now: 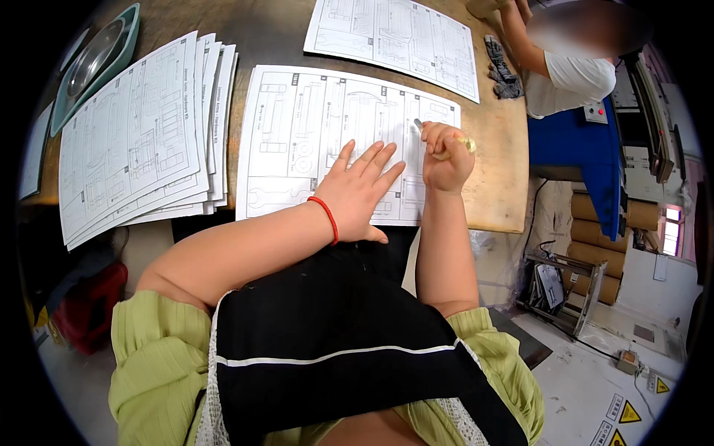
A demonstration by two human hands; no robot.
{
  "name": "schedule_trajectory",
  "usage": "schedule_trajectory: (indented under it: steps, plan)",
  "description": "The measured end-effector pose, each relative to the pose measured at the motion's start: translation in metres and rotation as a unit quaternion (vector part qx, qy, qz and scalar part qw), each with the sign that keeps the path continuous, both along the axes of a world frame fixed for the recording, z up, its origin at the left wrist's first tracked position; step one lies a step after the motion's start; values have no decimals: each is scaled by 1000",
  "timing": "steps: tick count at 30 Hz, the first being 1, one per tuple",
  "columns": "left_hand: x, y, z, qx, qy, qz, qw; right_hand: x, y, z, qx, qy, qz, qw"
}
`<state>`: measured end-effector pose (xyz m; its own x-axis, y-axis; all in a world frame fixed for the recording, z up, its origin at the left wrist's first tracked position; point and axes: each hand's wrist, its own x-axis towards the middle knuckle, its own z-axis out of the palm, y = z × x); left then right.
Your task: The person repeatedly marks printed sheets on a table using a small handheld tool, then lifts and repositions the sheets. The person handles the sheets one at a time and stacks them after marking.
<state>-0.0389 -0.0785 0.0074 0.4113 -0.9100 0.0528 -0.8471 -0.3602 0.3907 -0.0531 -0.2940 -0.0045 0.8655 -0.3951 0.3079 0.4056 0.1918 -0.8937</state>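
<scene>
My left hand [362, 186] lies flat with fingers spread on a white printed sheet [279, 160], which bears line drawings of wrenches and other hardware parts. A red cord bracelet circles that wrist. Over the sheet's right side, my right hand [447, 157] is closed round a slim tool [467, 144] with a pale yellow end and a grey tip. The tip points up and left, close to the sheet; most of the tool's body is hidden in my fingers, so its exact kind does not show. I cannot tell whether the tip touches the sheet.
A fanned stack of similar sheets [130, 141] overhangs the wooden table's [494, 171] front edge at left. Beyond it sits a green tray [132, 33] with a round metal dish. Another printed sheet [394, 37] lies farther back. Dark gloves [504, 70] rest near a co-worker [569, 82] at right.
</scene>
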Motion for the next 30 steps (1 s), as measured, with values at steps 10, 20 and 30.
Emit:
schedule_trajectory:
  steps: [10, 20, 30]
  plan:
    - [-1, -9, -21, 47, 8, -18, 999, 46, -35, -20, 26, -21, -6, 999]
    - [-3, -14, -23, 28, -7, 1, 1000, 43, -29, -20, -19, 43, 16, 999]
    - [-8, -15, -22, 41, -11, 16, 999, -74, 0, -17, -117, 11, 84, 989]
